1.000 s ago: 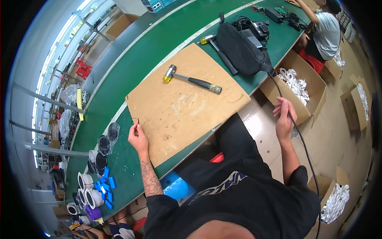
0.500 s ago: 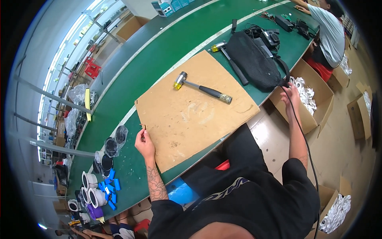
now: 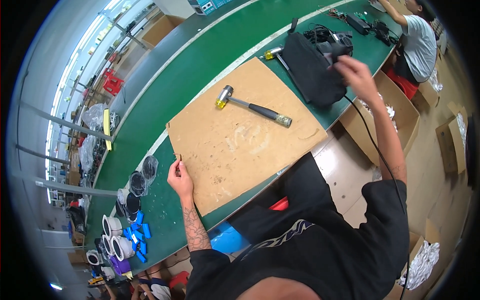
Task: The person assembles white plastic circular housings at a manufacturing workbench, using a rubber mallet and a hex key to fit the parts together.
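My left hand (image 3: 181, 181) is closed at the left edge of a worn cardboard sheet (image 3: 210, 175), pinching a small copper-coloured piece (image 3: 178, 157) that pokes up past the fingertips. On the sheet lies a mallet (image 3: 250, 106) with a metal-and-yellow head and a black grip. My right hand (image 3: 357, 77), smeared by motion, is over the right side of a black bag (image 3: 315, 75). Its fingertips are by a dark, blurred part there, and whether they grip it cannot be made out. A second yellow-tipped mallet (image 3: 273, 53) sits beside the bag, partly covered.
Black cables and adapters (image 3: 357, 24) lie beyond the bag, near a seated co-worker (image 3: 417, 47). A black cord (image 3: 375, 142) runs down past my right arm. An open carton (image 3: 400, 127) stands beside the green table (image 3: 175, 95). White ring housings (image 3: 121, 247) and blue blocks (image 3: 142, 231) are at left.
My right hand has swung from beside the carton up and left to the bag, whose strap side looks shifted. My left hand has barely moved; the copper-coloured piece sits lower in its fingers.
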